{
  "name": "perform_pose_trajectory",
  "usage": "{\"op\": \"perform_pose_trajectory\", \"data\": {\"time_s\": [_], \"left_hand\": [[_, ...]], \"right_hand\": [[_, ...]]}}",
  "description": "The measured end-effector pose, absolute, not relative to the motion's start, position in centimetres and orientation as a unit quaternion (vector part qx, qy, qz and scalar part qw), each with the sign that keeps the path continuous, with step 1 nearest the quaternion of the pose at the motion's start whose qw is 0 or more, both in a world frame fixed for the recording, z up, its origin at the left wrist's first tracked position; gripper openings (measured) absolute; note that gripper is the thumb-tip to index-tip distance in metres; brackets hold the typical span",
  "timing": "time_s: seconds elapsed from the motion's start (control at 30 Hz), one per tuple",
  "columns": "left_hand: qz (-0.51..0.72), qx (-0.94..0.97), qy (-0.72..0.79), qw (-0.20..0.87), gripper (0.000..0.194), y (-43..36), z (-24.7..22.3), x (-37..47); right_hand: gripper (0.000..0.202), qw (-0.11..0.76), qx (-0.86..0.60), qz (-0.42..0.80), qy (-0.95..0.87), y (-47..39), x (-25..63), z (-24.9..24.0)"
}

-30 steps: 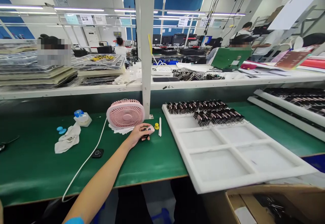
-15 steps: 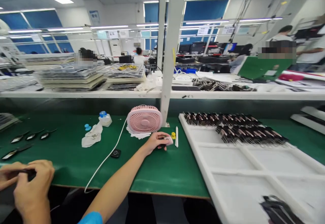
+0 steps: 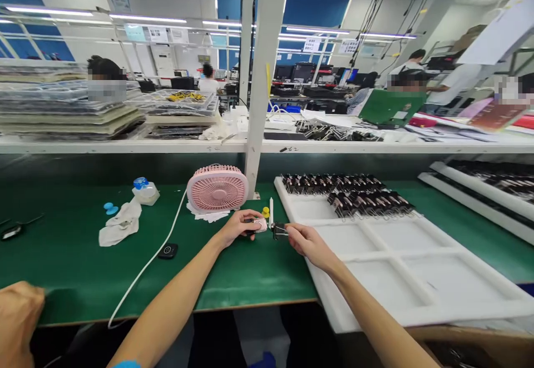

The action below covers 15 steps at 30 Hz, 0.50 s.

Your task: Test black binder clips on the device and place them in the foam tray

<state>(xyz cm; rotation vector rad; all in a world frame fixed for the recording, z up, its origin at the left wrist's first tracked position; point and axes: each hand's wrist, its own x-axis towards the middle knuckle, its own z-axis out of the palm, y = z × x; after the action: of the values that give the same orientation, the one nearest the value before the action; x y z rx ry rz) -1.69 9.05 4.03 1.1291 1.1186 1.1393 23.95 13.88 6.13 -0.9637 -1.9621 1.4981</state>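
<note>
My left hand (image 3: 238,229) is closed around a small pink and black device (image 3: 259,224) above the green mat. Facing it from the right, my right hand (image 3: 306,243) pinches a black binder clip (image 3: 279,231) by its wire handles. A narrow gap separates clip and device. Just behind them are a yellow knob-like piece (image 3: 266,212) and an upright-looking white stick (image 3: 271,212). Rows of clipped dark parts (image 3: 371,204) fill the back compartments of a white foam tray (image 3: 386,254) on the right.
A pink fan (image 3: 217,190) stands behind my left hand, its white cable curving leftward. A black square device (image 3: 168,250), white cloth (image 3: 120,224) and blue-capped bottle (image 3: 146,191) lie left. Another person's hand (image 3: 19,318) is at the lower left edge.
My right hand has come in from the right with a binder clip, close to the device. The view has turned right, and the other person's hands have shifted toward the left edge.
</note>
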Motion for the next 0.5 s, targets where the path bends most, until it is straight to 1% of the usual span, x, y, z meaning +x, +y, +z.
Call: {"op": "perform_pose_trajectory", "data": {"time_s": [0.1, 0.33, 0.5], "left_hand": [[0.465, 0.503, 0.452, 0.571, 0.049, 9.2, 3.7, -1.6], [0.441, 0.536, 0.42, 0.585, 0.049, 9.2, 3.5, -0.8], [0.443, 0.525, 0.422, 0.591, 0.048, 9.1, 3.9, -0.3]], "right_hand": [[0.053, 0.235, -0.342, 0.578, -0.703, 13.7, 24.3, 5.9], [0.045, 0.194, -0.33, 0.547, -0.744, 13.7, 24.5, 6.0], [0.042, 0.199, -0.324, 0.528, -0.759, 13.8, 24.6, 5.8]]}}
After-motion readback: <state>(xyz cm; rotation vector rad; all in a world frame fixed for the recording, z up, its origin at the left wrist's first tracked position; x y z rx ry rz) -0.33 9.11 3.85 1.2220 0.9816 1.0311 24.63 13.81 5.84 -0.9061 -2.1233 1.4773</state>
